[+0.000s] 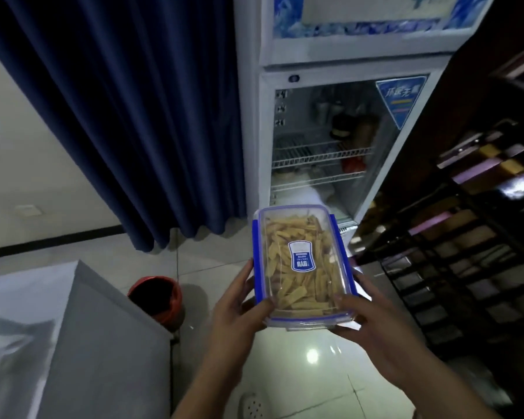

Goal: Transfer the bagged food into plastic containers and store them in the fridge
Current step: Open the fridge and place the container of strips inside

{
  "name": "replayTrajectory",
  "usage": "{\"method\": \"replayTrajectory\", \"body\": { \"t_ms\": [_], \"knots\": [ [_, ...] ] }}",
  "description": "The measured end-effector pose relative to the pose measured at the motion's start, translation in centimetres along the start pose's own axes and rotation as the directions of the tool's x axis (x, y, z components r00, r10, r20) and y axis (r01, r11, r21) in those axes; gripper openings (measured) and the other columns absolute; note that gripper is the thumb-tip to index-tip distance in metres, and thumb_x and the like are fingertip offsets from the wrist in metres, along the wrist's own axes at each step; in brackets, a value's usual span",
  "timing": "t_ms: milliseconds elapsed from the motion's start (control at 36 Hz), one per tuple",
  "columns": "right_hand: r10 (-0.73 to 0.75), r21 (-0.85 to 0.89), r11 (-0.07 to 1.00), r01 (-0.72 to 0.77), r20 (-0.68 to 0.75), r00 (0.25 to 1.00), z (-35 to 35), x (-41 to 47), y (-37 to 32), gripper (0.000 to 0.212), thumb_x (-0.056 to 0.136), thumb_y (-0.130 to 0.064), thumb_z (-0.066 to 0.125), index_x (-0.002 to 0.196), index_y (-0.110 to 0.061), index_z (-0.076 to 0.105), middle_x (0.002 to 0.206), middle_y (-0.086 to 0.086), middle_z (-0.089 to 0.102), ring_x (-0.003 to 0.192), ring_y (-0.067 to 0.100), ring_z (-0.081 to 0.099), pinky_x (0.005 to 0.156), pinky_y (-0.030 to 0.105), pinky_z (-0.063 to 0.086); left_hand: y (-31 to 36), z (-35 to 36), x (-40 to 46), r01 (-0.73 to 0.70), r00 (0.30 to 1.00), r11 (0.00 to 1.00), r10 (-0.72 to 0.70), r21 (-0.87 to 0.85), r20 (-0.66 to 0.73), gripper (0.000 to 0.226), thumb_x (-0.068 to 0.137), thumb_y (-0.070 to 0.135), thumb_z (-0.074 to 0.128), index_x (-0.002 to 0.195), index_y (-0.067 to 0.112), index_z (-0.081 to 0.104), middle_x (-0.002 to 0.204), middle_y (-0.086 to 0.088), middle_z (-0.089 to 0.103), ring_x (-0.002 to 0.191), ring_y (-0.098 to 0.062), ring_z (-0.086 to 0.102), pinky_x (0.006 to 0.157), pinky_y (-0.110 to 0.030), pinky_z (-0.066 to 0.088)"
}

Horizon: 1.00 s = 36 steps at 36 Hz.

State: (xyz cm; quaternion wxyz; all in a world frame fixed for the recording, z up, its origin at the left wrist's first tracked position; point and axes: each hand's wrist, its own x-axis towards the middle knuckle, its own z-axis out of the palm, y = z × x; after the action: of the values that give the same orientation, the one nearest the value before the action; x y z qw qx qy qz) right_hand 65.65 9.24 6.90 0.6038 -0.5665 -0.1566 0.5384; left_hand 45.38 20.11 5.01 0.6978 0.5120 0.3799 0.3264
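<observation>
I hold a clear plastic container (303,264) with blue clip edges and a lid on, filled with yellow strips of food. My left hand (236,306) grips its near left corner and my right hand (372,322) grips its near right corner. The container is held out in the air in front of a white fridge (254,131) with a glass door. Through the glass I see wire shelves (318,157) with jars and other items. The door looks closed, though I cannot tell for sure.
A dark blue curtain (127,116) hangs left of the fridge. A grey cabinet (103,343) stands at the lower left, with a red bucket (158,297) beside it. A dark metal rack (472,231) with several packages fills the right side. The floor is glossy tile.
</observation>
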Motion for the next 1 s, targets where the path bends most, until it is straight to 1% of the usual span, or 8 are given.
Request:
{"method": "replayTrajectory", "body": {
  "t_ms": [222, 417, 528, 584, 639, 695, 834, 1000],
  "knots": [
    [-0.013, 0.138, 0.990, 0.034, -0.149, 0.989, -3.9, 7.2, -3.4, 0.066, 0.060, -0.012, 0.084, 0.122, -0.029, 0.069, 0.119, 0.013, 0.072, 0.105, 0.035, 0.071, 0.082, 0.052, 0.058, 2.9, 3.5, 12.1, 0.061, 0.983, 0.989, -0.083, 0.134, 0.167, 0.050, 0.084, 0.042, 0.072, 0.126, 0.060, 0.054, 0.125, 0.026, 0.063, 0.107, -0.008, 0.069, 0.075, -0.034, 0.062],
    [0.043, 0.240, 0.971, 0.004, -0.187, 0.981, -7.8, 14.7, -5.4, 0.066, 0.057, -0.015, 0.086, 0.120, -0.027, 0.070, 0.119, 0.014, 0.072, 0.105, 0.038, 0.071, 0.085, 0.055, 0.057, 3.8, 5.4, 26.7, 0.101, 0.993, 0.965, -0.084, 0.243, -0.079, 0.054, 0.090, 0.031, 0.071, 0.139, 0.038, 0.050, 0.132, 0.012, 0.056, 0.107, -0.004, 0.063, 0.088, -0.033, 0.055],
    [0.082, 0.287, 0.958, -0.016, -0.221, 0.972, -9.7, 18.3, -7.2, 0.061, 0.061, -0.012, 0.081, 0.119, -0.029, 0.071, 0.116, 0.013, 0.073, 0.102, 0.037, 0.072, 0.082, 0.055, 0.058, 5.1, 6.4, 36.6, 0.103, 0.985, 0.962, -0.063, 0.253, -0.161, 0.052, 0.089, 0.021, 0.073, 0.131, 0.039, 0.048, 0.102, 0.035, 0.051, 0.083, 0.012, 0.061, 0.063, -0.012, 0.048],
    [0.096, 0.293, 0.956, -0.032, -0.208, 0.973, -10.6, 20.0, -8.2, 0.059, 0.065, -0.010, 0.079, 0.119, -0.031, 0.070, 0.116, 0.012, 0.073, 0.102, 0.037, 0.072, 0.083, 0.056, 0.057, 6.1, 6.4, 41.3, 0.109, 0.980, 0.963, -0.063, 0.245, -0.191, 0.078, 0.088, 0.021, 0.075, 0.150, 0.034, 0.030, 0.113, 0.029, 0.047, 0.088, 0.011, 0.056, 0.061, -0.009, 0.049],
    [0.111, 0.291, 0.955, -0.049, -0.200, 0.974, -11.5, 21.7, -9.2, 0.059, 0.065, -0.009, 0.079, 0.119, -0.031, 0.070, 0.117, 0.013, 0.073, 0.102, 0.037, 0.072, 0.084, 0.057, 0.057, 7.2, 6.3, 45.5, 0.096, 0.974, 0.961, -0.037, 0.259, -0.223, 0.085, 0.088, 0.019, 0.075, 0.154, 0.029, 0.023, 0.136, 0.017, 0.045, 0.110, -0.002, 0.054, 0.080, -0.018, 0.050],
    [0.112, 0.287, 0.956, -0.054, -0.189, 0.976, -12.2, 23.3, -10.2, 0.061, 0.064, -0.009, 0.079, 0.120, -0.030, 0.070, 0.117, 0.013, 0.073, 0.103, 0.037, 0.071, 0.086, 0.059, 0.056, 8.2, 6.0, 48.7, 0.069, 0.968, 0.962, 0.000, 0.265, -0.252, 0.073, 0.089, 0.018, 0.074, 0.149, 0.027, 0.034, 0.139, 0.009, 0.052, 0.118, -0.012, 0.056, 0.084, -0.023, 0.050],
    [0.096, 0.284, 0.958, -0.037, -0.199, 0.975, -13.2, 26.0, -12.3, 0.063, 0.062, -0.013, 0.081, 0.121, -0.029, 0.069, 0.118, 0.013, 0.073, 0.105, 0.038, 0.071, 0.086, 0.057, 0.057, 9.1, 5.2, 52.2, 0.041, 0.930, 0.955, 0.071, 0.293, -0.361, 0.046, 0.089, 0.024, 0.074, 0.127, 0.023, 0.047, 0.104, 0.014, 0.061, 0.088, 0.002, 0.059, 0.060, -0.010, 0.046],
    [0.072, 0.310, 0.951, -0.001, -0.219, 0.973, -13.0, 26.4, -13.6, 0.064, 0.058, -0.015, 0.083, 0.120, -0.028, 0.069, 0.117, 0.012, 0.073, 0.103, 0.037, 0.071, 0.084, 0.056, 0.058, 8.0, 4.4, 52.8, 0.038, 0.929, 0.915, 0.115, 0.401, -0.351, 0.041, 0.091, 0.024, 0.072, 0.118, 0.021, 0.040, 0.099, 0.005, 0.056, 0.088, -0.007, 0.058, 0.073, -0.023, 0.049]
  ]
}}
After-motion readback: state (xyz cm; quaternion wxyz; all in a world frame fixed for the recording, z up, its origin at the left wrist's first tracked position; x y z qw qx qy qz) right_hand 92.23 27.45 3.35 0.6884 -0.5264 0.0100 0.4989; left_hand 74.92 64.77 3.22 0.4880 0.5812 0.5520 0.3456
